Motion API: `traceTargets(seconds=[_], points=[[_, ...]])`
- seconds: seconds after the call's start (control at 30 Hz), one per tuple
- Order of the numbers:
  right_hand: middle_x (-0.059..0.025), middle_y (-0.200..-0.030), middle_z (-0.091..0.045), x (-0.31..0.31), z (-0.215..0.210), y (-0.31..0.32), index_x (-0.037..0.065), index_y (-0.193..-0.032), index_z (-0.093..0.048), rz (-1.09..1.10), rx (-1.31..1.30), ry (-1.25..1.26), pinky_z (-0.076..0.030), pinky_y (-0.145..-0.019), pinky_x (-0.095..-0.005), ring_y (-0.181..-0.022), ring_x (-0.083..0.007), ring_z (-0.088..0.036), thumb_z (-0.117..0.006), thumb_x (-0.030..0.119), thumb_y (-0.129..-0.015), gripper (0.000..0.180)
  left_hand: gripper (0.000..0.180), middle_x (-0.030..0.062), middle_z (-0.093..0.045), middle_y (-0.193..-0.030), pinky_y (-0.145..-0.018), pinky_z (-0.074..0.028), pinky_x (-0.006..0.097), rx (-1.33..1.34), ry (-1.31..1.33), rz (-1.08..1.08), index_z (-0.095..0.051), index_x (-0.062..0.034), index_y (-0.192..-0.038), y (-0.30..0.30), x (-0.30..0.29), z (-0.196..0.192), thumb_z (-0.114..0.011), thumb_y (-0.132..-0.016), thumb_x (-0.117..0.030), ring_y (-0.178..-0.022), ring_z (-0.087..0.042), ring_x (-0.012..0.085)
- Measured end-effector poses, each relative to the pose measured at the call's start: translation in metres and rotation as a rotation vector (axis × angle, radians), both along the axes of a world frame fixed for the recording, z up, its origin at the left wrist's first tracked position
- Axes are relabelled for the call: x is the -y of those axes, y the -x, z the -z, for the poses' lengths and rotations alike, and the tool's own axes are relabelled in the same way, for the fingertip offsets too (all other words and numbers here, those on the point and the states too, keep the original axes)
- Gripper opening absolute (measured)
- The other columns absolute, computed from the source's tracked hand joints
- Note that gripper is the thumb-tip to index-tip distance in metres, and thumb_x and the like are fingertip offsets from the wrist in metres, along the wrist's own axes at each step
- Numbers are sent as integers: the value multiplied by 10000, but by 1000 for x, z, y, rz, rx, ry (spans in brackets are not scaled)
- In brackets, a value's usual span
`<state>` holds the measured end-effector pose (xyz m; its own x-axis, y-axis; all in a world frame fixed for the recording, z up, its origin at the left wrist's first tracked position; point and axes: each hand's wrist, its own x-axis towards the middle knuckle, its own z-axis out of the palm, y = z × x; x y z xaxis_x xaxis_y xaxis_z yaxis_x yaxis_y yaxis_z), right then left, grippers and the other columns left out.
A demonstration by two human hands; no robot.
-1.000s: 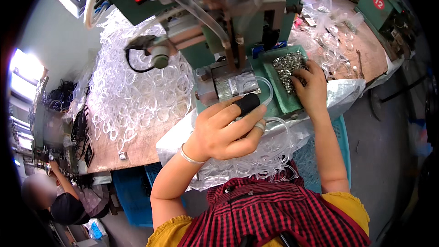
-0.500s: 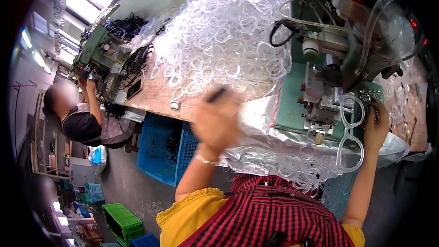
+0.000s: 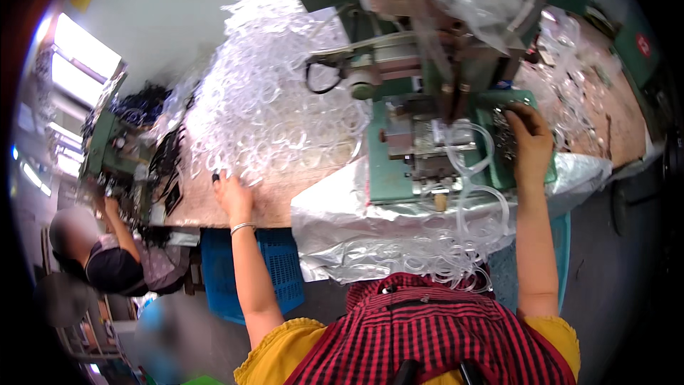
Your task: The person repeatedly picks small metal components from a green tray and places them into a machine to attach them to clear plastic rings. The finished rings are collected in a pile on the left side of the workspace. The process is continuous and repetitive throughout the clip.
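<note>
My left hand (image 3: 235, 201) reaches to the near left edge of a heap of clear plastic eyeglass frames (image 3: 285, 100). Its thumb stands apart from the fingers, and a small dark thing (image 3: 216, 178) shows at one fingertip; I cannot tell what it is. Over a green tray (image 3: 531, 96) of small metal parts (image 3: 504, 132), my right hand (image 3: 533, 139) has its fingers curled together; what they pinch is hidden. Beside that hand, a clear eyeglass frame (image 3: 491, 146) hangs at the metal fixture (image 3: 434, 142) of a green bench machine.
Silvery sheeting (image 3: 335, 207) covers the table's front edge, with more clear frames (image 3: 427, 257) gathered in it. A blue crate (image 3: 281, 264) stands below on the left. Another person (image 3: 117, 264) works at a machine farther left. Clear plastic pieces (image 3: 570, 100) lie at the right.
My left hand has moved left and away, to the heap's edge. My right hand stays at the metal parts, its fingers now showing more. The view has shifted to the right.
</note>
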<state>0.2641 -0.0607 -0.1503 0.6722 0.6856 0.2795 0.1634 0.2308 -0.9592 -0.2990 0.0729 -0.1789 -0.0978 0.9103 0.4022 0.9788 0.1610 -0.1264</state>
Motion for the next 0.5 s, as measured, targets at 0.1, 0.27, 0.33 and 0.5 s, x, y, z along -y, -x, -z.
traceTargets(seconds=[0.1, 0.27, 0.33, 0.5], points=[[-17, -907, -696, 31, -9, 4, 11, -984, -711, 132, 202, 141, -474, -767, -226, -814, -73, -606, -712, 50, -842, 147, 224, 203, -617, -1238, -948, -462, 442, 11, -175, 74, -731, -32, -890, 9, 6, 12, -634, -688, -39, -1103, -555, 380], [-25, -895, -694, 87, -13, -7, 5, -989, -715, 130, 0, 142, -485, -757, -229, -818, -79, -615, -714, 17, -827, 162, 106, 165, -591, -1282, -992, -416, 435, 282, -194, 224, -718, -34, -839, -40, 33, -26, -744, -762, -102, -1165, -520, 351], [-40, -905, -701, 85, -34, 8, 3, -994, -719, 30, -67, 116, -496, -768, -238, -828, -94, -628, -715, 11, -825, 170, 123, 147, -616, -1225, -958, -423, 403, 488, -142, 366, -720, -27, -845, -70, 37, -43, -763, -779, -121, -1131, -538, 313], [-56, -898, -706, 25, -94, 41, 0, -998, -700, -260, 192, -23, -505, -795, -270, -836, -132, -650, -738, 75, -772, 241, 122, 15, -663, -885, -662, -422, 243, 1173, 191, 645, -725, -23, -908, -165, 28, -57, -691, -899, -140, -764, -587, 139]])
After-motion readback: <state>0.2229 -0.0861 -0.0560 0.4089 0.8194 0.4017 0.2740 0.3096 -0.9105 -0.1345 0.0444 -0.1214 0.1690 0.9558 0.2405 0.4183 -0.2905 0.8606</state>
